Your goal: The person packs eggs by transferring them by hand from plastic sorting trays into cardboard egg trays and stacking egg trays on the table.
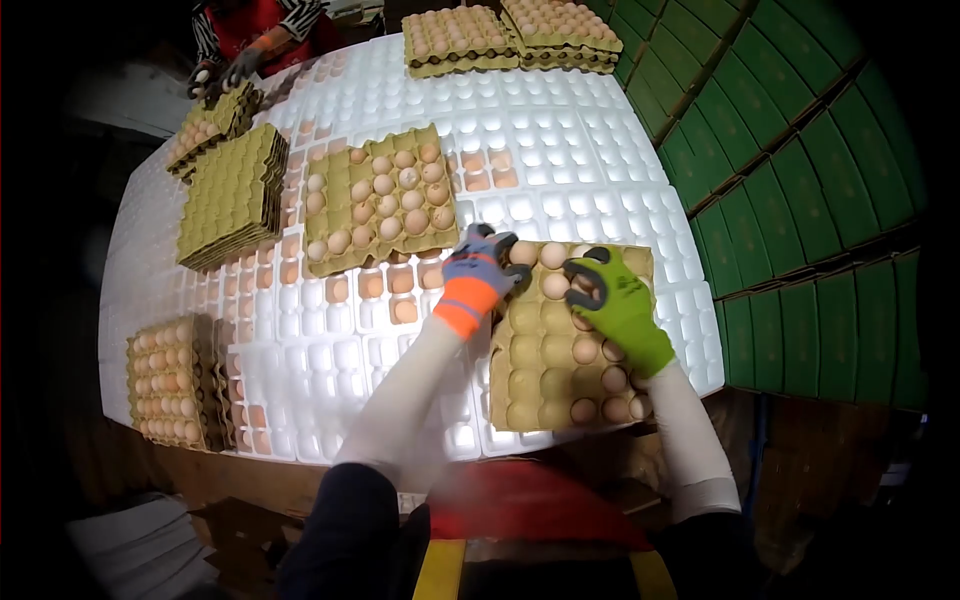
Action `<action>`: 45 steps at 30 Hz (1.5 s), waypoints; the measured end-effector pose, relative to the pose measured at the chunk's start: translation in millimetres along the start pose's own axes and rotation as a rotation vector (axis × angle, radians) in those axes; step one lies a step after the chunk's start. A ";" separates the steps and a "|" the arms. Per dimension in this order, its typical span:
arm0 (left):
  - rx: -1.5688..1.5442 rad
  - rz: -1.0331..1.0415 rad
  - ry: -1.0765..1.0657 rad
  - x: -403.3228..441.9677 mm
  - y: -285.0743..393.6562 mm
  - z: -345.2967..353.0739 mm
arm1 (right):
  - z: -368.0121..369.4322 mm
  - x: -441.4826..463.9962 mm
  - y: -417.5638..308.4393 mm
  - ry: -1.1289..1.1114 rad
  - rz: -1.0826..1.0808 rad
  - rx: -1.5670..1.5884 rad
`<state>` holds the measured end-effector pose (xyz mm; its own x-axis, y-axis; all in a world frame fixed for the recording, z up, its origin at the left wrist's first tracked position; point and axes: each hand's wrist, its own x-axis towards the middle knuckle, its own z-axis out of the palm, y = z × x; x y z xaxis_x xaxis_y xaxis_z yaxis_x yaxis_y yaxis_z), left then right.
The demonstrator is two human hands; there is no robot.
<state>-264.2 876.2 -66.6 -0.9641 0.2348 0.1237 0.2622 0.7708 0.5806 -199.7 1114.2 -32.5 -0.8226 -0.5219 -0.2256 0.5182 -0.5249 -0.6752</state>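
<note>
My left hand (pixel 478 272), in a grey and orange glove, is at the upper left corner of a cardboard egg tray (pixel 525 350). Its dark fingertips are curled beside an egg (pixel 522 252); what they hold, if anything, is hidden. My right hand (pixel 618 308), in a green glove with dark fingertips, reaches over the same tray with its fingers bent round an egg (pixel 583 286). Eggs fill parts of this tray's top and right side, while cups at the left and centre are bare. Another cardboard tray (pixel 335 195) with eggs lies up and left of my hands.
White moulded trays (pixel 560 145) cover the table, some showing eggs. Empty cardboard trays (pixel 228 195) are stacked left, egg-filled stacks (pixel 165 385) (pixel 460 38) stand lower left and at the far edge. Green boxes (pixel 790 180) line the right. Across the table, a co-worker's gloved hands (pixel 240 68) handle eggs.
</note>
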 end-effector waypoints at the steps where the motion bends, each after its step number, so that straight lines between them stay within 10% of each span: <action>1: -0.240 -0.016 0.086 -14.0 -2.3 -6.1 | -15.4 11.7 12.1 -0.142 0.101 0.355; 2: -0.426 -0.041 0.149 -24.3 -27.4 10.9 | -30.9 23.4 24.1 -0.250 0.241 0.641; 3: -0.891 -0.298 0.086 -35.1 -48.9 25.3 | -42.9 42.3 75.0 -0.229 -0.277 0.719; 6: -0.656 -0.238 0.205 -56.7 -58.5 12.4 | -17.6 24.8 4.3 -0.252 -0.142 0.500; 9: -0.137 -0.202 0.255 -31.6 -35.6 -29.7 | -39.3 48.5 -46.1 -0.757 0.458 0.801; 14: 0.551 0.073 0.124 72.9 -22.8 -26.8 | 0.1 61.9 -113.5 0.091 0.115 -0.912; 16: 1.099 0.103 -0.240 117.1 -42.4 8.5 | -38.4 120.2 -93.0 0.181 -0.383 -1.806; 20: 1.190 0.036 -0.254 127.9 -37.8 15.3 | -59.7 193.7 -68.7 0.169 -0.264 -2.071; 22: 0.592 0.001 -0.057 111.8 -26.7 1.8 | -62.3 211.4 -58.3 0.110 -0.111 -2.211; 26: 0.584 -0.057 -0.097 78.9 -47.2 30.2 | -73.2 231.2 -45.9 0.016 -0.395 -1.310; 28: 0.595 -0.160 -0.155 63.4 -48.3 36.7 | -59.4 238.2 -39.2 0.006 0.053 -1.026; 31: 0.602 -0.167 -0.124 51.1 -43.6 38.2 | -71.6 253.9 -21.4 -0.046 -0.290 -1.641; 34: 0.175 -0.204 0.184 43.9 -30.5 20.9 | -65.1 234.1 -36.3 -0.086 -0.196 -1.036; 37: -1.055 -0.353 0.178 61.5 -58.0 37.4 | -87.0 228.5 -9.3 -0.284 -0.416 -1.271; 40: -0.463 -0.068 0.145 79.3 -56.8 54.7 | -116.2 235.6 22.2 0.039 -0.560 -1.409; 41: -0.302 -0.051 0.101 82.8 -53.3 54.1 | -108.4 232.2 -9.5 -0.080 -0.210 -0.742; 42: -0.260 -0.076 -0.013 82.3 -59.0 56.5 | -117.9 233.4 -27.6 -0.095 -0.455 -0.868; 45: -0.321 -0.126 -0.036 75.6 -57.0 49.6 | -70.9 150.3 -95.3 0.058 -0.258 -0.936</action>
<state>-350.0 879.5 -130.1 -0.9845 0.1748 0.0103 0.1099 0.5707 0.8138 -389.3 1133.5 -51.8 -0.9082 -0.4183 -0.0099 -0.0545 0.1417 -0.9884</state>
